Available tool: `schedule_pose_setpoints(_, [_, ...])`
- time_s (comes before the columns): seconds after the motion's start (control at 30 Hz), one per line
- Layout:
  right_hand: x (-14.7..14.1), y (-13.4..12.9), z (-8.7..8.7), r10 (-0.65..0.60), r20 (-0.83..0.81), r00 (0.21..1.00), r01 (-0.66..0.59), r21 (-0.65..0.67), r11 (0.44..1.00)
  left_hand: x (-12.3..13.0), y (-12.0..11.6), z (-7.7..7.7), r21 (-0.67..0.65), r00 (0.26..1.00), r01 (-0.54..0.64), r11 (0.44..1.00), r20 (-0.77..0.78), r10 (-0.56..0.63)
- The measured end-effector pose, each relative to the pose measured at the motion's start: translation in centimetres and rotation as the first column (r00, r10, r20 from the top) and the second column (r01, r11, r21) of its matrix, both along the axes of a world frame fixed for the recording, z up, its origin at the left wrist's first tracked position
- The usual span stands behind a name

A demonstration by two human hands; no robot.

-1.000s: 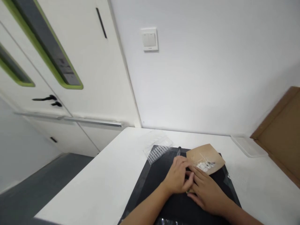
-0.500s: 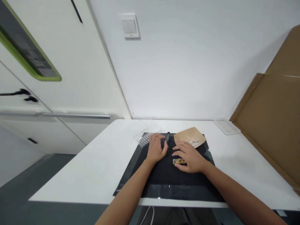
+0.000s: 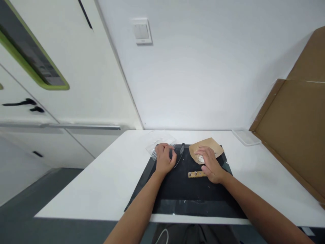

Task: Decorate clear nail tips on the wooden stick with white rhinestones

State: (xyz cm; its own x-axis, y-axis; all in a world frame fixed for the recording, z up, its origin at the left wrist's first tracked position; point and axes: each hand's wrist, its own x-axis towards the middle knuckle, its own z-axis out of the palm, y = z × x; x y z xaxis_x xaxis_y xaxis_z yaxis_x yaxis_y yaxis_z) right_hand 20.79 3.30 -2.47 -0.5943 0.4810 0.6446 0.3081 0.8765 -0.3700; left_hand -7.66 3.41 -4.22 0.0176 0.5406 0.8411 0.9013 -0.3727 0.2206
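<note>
My left hand (image 3: pixel 164 159) rests at the left of the black mat (image 3: pixel 180 189), fingers curled, thumb apart from them. It partly covers a clear plastic tray with compartments (image 3: pixel 154 155). Just right of it lies a slim dark tool (image 3: pixel 182 148) with a thin, pale curved edge; its kind is unclear. My right hand (image 3: pixel 210 166) reaches over a sheet of brown paper (image 3: pixel 212 144), fingers stretched above small white and silvery pieces (image 3: pixel 201 158), thumb held away. Below its thumb, a yellowish strip with round metal studs (image 3: pixel 195 174) lies flat, its right end hidden.
The mat lies on a white table (image 3: pixel 101 183) against a wall. Clear plastic film (image 3: pixel 162 137) lies behind my left hand. A shallow translucent lid or tray (image 3: pixel 246 138) sits at the back right, beside a large upright cardboard piece (image 3: pixel 291 132).
My right hand has moved away from the studded strip, up and right onto the brown paper, uncovering more of the strip. My left hand has shifted slightly left, its fingers more curled.
</note>
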Motion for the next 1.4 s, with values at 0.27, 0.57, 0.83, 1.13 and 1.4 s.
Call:
schedule_pose_setpoints(0.27, [-0.2, -0.6, -0.6, 0.097, 0.010, 0.995, -0.095, -0.115, 0.989, 0.7, -0.8, 0.7, -0.016, 0.996, 0.072, 0.997, -0.043, -0.073])
schedule_pose_setpoints(0.57, [-0.3, -0.7, -0.8, 0.094, 0.088, 0.992, -0.084, -0.107, 0.991, 1.8, -2.1, 1.9, -0.084, 0.963, 0.249, 0.965, -0.082, -0.255])
schedule_pose_setpoints(0.83, [-1.0, -0.7, -0.6, 0.065, 0.127, 0.990, -0.043, -0.167, 0.985, 5.6, -3.4, 3.0, -0.414, 0.717, 0.569, 0.711, -0.173, -0.675])
schedule_pose_setpoints(1.13, [-0.9, -0.5, -1.0, 0.098, 0.047, 0.994, -0.084, -0.246, 0.966, 7.1, -3.6, 1.6, -0.436, 0.723, 0.605, 0.666, -0.049, -0.689])
schedule_pose_setpoints(1.4, [-0.9, -0.4, -0.8, 0.114, 0.028, 0.993, -0.100, -0.296, 0.950, 7.8, -3.8, 1.4, -0.425, 0.735, 0.644, 0.636, 0.115, -0.668])
